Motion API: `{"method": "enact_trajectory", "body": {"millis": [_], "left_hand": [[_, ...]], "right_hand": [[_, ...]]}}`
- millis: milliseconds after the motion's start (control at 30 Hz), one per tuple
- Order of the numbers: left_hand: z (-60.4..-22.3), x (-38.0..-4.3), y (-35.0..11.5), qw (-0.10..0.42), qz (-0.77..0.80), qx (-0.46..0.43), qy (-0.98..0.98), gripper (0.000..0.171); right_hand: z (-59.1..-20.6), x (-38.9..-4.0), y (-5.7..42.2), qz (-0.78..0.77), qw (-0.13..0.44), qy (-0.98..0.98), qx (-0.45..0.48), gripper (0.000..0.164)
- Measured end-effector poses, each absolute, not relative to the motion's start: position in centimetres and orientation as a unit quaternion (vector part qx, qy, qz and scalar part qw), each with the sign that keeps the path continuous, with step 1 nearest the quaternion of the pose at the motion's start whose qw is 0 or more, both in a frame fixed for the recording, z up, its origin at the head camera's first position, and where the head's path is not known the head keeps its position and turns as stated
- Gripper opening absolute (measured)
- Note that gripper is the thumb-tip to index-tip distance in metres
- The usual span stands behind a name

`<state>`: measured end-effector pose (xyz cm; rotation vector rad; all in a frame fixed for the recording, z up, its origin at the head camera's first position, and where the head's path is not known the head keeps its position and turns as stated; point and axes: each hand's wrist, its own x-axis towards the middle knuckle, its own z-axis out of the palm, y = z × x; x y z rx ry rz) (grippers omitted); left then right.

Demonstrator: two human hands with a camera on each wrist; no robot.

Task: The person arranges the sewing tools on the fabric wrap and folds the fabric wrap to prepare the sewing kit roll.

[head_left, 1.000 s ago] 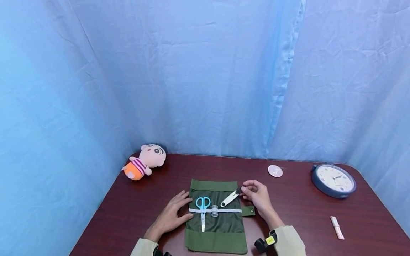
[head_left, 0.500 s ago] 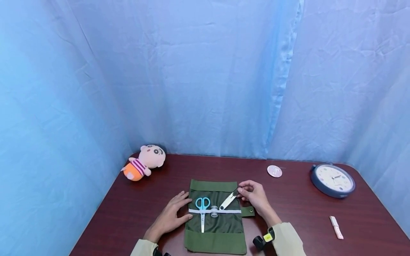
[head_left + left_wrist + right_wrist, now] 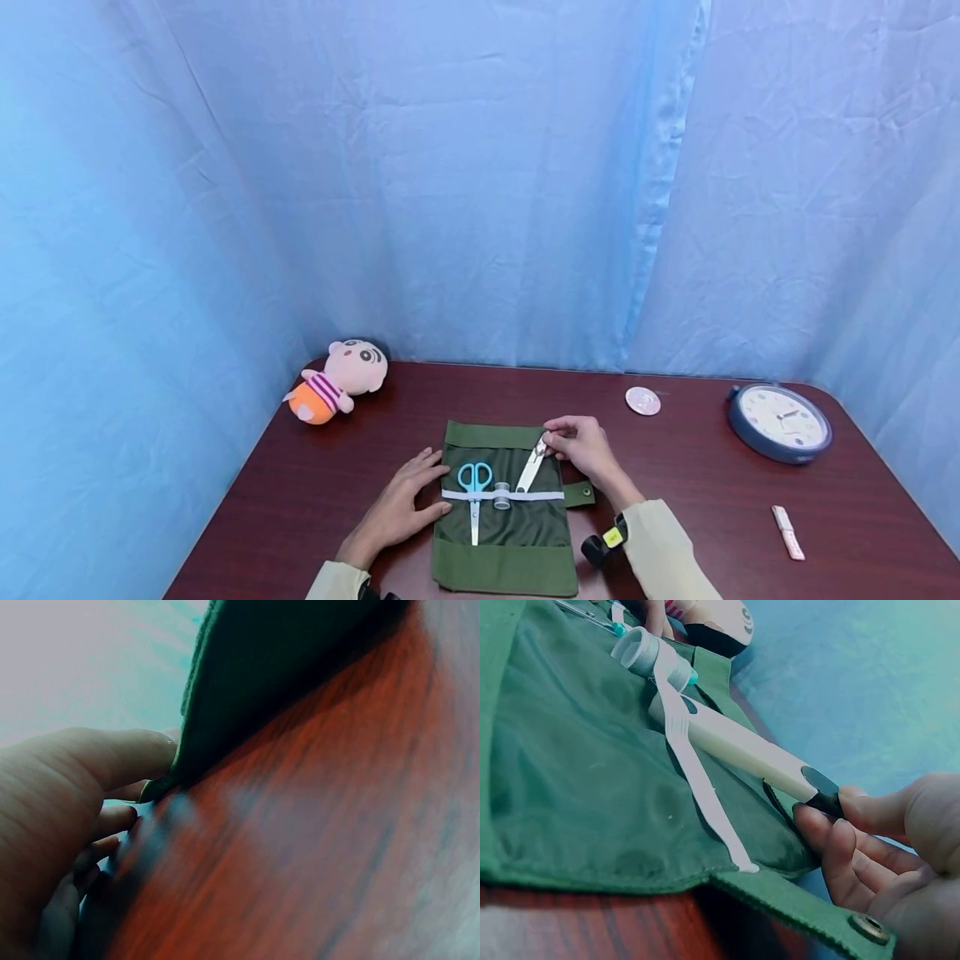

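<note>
A green cloth roll (image 3: pixel 504 570) lies unfolded on the table, a white elastic band (image 3: pixel 536 497) across it. Light-blue scissors (image 3: pixel 475 479) and a spool of grey thread (image 3: pixel 502 497) sit under that band. My right hand (image 3: pixel 585 450) pinches the black end of a slim white tool (image 3: pixel 742 750) between thumb and fingers; its exact kind is unclear. In the right wrist view the tool's white rounded end passes beneath the band, beside the spool. My left hand (image 3: pixel 405 500) rests at the roll's left edge, fingers extended and thumb touching the cloth (image 3: pixel 247 667).
A plush doll (image 3: pixel 333 383) lies at the back left. Toward the right are a round pale disc (image 3: pixel 643 401), a dark-blue clock (image 3: pixel 780 423) and a small pink-and-white stick-like object (image 3: pixel 787 533). A snap tab (image 3: pixel 579 494) sticks out from the roll's right side.
The right hand has moved left with the white tool, turning it more upright, and its lower end has gone to the elastic band. My left hand stays in place.
</note>
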<state>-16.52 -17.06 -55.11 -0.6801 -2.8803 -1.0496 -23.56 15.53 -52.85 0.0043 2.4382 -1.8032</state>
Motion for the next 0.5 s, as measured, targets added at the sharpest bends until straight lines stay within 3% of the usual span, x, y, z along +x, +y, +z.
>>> {"method": "enact_trajectory", "body": {"millis": [500], "left_hand": [[-55.0,-16.5,-17.0,-0.001,-0.334,-0.216,-0.917,0.051]], "right_hand": [[-52.0,-23.9,14.1,-0.517,0.092,0.846,-0.09,0.02]]}}
